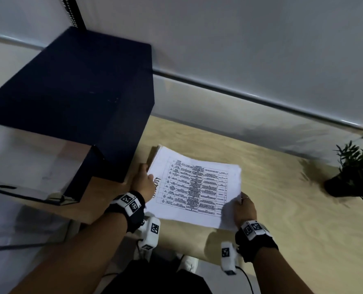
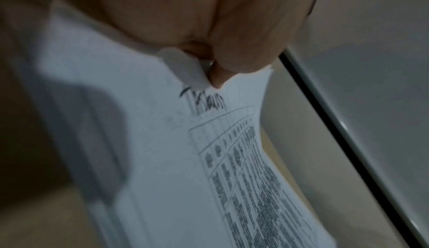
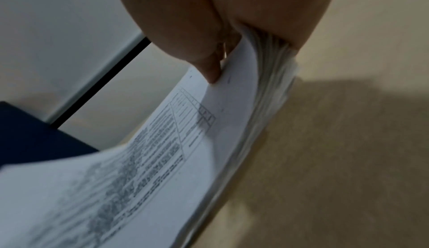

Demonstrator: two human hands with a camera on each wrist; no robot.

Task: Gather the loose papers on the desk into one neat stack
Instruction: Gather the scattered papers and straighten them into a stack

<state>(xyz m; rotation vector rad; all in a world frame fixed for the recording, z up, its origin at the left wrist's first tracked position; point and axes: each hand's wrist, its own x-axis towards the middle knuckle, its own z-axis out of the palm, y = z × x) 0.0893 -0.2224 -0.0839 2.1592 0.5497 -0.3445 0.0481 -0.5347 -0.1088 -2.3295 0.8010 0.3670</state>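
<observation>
sitting between both hands, the stack of papers (image 1: 194, 185) lies above the pale wooden desk (image 1: 282, 209), top sheet printed with a table; its long axis runs from the left hand (image 1: 143, 183) across to the right hand (image 1: 244, 211); left thumb (image 2: 216, 75) pinches the top sheet at the left edge; right thumb (image 3: 209, 68) is clamped over the near right corner with the sheets fanning beneath it; each hand equally close, one per end; edges look ragged, so squaring them seems next; dark box (image 1: 81, 98) sits just left, potted plant (image 1: 354, 172) well apart at right
</observation>
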